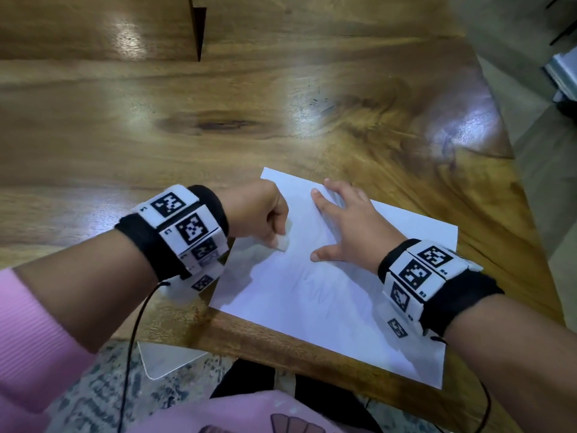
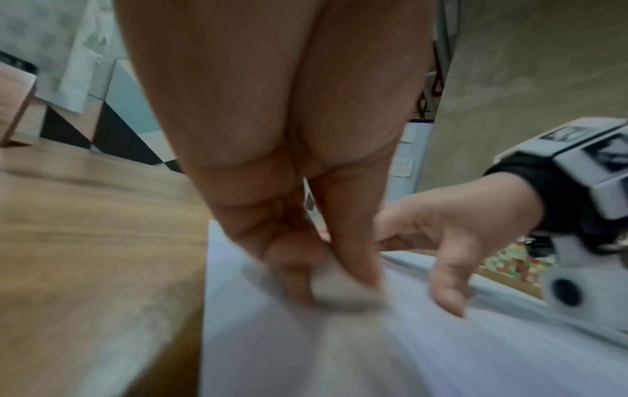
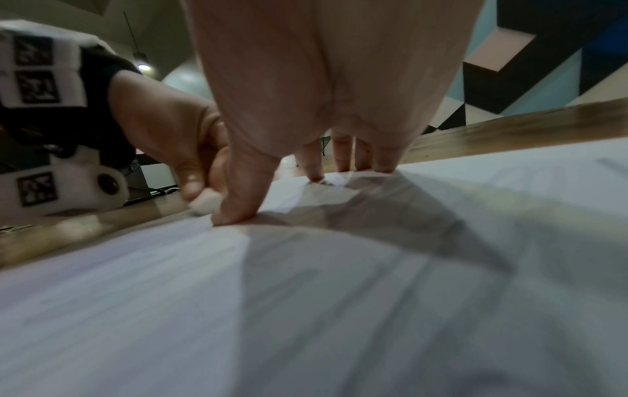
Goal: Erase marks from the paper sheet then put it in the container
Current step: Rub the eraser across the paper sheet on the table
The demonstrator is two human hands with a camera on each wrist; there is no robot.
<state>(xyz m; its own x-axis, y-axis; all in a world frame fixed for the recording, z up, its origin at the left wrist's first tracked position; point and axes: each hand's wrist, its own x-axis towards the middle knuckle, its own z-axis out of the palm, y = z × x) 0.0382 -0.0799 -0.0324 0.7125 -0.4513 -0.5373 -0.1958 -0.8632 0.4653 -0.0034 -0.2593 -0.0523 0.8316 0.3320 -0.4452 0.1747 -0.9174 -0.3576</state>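
Note:
A white paper sheet [image 1: 327, 295] with faint pencil scribbles lies on the wooden table near its front edge. My left hand [image 1: 265, 217] pinches a small white eraser [image 1: 282, 243] and presses it onto the sheet's left part; the left wrist view shows the eraser [image 2: 339, 288] blurred between thumb and fingers. My right hand [image 1: 346, 223] lies flat with spread straight fingers on the sheet [image 3: 339, 295], holding it down right of the eraser [image 3: 205, 205]. No container shows in any view.
The wooden table [image 1: 218, 126] stretches away bare behind the sheet, with a raised wooden block [image 1: 100, 26] at the back left. The table's front edge [image 1: 265, 342] runs just under the sheet. A patterned floor and a pink garment lie below.

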